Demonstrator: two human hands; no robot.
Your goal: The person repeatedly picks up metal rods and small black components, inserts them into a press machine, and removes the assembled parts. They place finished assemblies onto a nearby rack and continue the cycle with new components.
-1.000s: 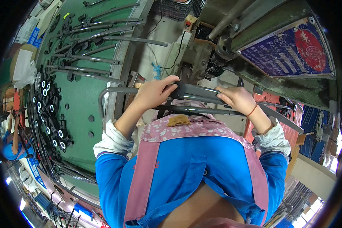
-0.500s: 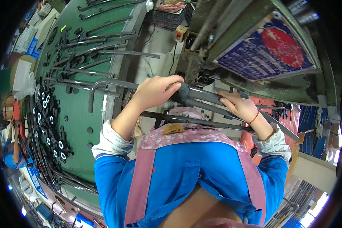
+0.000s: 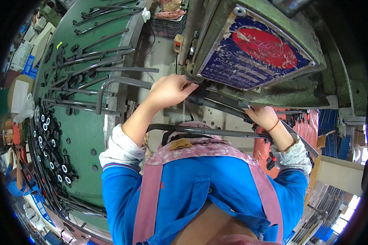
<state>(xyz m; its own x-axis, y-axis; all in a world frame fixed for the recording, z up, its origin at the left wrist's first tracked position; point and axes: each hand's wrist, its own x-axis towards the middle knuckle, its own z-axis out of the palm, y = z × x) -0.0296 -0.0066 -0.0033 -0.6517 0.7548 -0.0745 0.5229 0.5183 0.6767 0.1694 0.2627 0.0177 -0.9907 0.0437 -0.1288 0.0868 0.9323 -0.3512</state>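
A dark grey tubular metal frame lies crosswise in front of me, its hooked end toward the left. My left hand is closed round the tube near the frame's black joint, with the thumb on top. Farther right, my right hand grips the same frame, its fingers partly hidden behind the tube. The joint sits right at the lower edge of a green machine, which covers part of the frame. Nearer my apron runs another dark tube; whether it joins the frame I cannot tell.
At the left, a green table bears several dark tubes and black parts with white rings. A black crate stands behind. Red sheeting with small black parts lies at the right. Another person works at far left.
Both hands have brought the frame in under the machine's edge, so the joint and upper tube are now partly covered. My view has shifted, with the machine's plate appearing farther left.
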